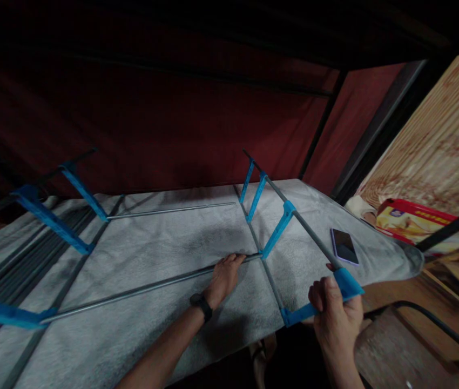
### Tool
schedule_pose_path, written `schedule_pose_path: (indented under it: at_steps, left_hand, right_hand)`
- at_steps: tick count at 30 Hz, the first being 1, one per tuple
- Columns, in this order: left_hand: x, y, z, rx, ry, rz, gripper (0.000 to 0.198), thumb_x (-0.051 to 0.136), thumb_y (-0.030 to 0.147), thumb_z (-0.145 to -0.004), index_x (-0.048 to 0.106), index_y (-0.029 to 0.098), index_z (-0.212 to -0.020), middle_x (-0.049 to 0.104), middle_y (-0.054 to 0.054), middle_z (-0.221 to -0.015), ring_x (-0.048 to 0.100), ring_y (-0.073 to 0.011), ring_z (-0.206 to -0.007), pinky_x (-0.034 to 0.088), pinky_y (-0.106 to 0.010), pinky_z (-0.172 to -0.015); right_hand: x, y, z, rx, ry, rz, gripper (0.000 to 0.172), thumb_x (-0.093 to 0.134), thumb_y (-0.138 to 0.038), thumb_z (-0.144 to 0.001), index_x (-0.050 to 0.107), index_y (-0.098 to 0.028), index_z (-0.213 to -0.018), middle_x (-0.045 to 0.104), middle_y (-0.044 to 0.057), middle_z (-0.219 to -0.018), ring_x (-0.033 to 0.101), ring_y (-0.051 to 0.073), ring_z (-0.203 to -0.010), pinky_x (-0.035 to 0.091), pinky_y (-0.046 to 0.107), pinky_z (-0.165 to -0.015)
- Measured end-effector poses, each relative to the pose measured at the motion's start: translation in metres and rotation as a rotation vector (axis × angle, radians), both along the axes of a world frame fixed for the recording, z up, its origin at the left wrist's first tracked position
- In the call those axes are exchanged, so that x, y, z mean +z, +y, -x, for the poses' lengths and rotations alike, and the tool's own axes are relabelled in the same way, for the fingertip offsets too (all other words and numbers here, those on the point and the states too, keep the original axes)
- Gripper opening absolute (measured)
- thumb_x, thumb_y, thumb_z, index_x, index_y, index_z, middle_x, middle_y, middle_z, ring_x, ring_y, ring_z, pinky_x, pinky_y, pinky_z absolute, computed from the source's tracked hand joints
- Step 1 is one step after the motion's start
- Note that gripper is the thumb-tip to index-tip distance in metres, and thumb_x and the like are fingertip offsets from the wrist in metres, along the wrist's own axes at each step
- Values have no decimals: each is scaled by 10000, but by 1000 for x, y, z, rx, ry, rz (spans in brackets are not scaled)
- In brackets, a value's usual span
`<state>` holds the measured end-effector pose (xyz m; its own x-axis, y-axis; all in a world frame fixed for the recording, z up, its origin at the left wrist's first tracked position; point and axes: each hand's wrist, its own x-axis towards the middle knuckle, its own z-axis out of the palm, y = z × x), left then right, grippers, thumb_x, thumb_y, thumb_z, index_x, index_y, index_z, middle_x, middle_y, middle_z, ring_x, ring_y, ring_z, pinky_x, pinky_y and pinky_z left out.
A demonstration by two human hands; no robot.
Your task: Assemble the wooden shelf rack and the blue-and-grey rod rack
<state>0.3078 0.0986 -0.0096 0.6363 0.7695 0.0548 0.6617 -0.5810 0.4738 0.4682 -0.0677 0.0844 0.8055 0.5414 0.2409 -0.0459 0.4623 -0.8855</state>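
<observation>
My left hand, with a dark band on its wrist, is closed around a long grey metal tube. The tube's right end meets the foot of a blue plastic bracket. Closer to me, my right hand grips the nearest blue bracket, where the upper metal tube ends; the fingers partly hide it. Two more blue brackets stand farther along the same side. On the left, a matching row of blue brackets leans between tubes. A thinner metal rod stretches across the back.
A grey cloth covers the surface. Several loose tubes lie at left. A phone rests at right, near a red and yellow box. A dark red curtain hangs behind, with black frame bars around it.
</observation>
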Motion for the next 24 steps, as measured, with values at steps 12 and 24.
schedule_pose_path:
  at_steps: [12, 24]
  left_hand:
    - [4, -2, 9, -33, 10, 38, 597, 335, 19, -878, 588, 261, -1361, 680, -83, -1171, 622, -235, -1089, 448, -361, -992]
    - [0, -9, 9, -76, 88, 25, 683, 301, -30, -822, 529, 245, -1405, 616, -90, -1331, 584, -244, -1191, 437, -395, -1031]
  right_hand:
    - [-6, -13, 17, 116, 49, 82, 325, 726, -356, -841, 608, -221, -1112, 422, -96, -565, 398, 64, -449, 334, 198, -442]
    - [-17, -26, 20, 151, 73, 100, 362, 783, -343, -768, 617, -250, -1076, 496, -70, -572, 464, 90, -465, 402, 217, -466]
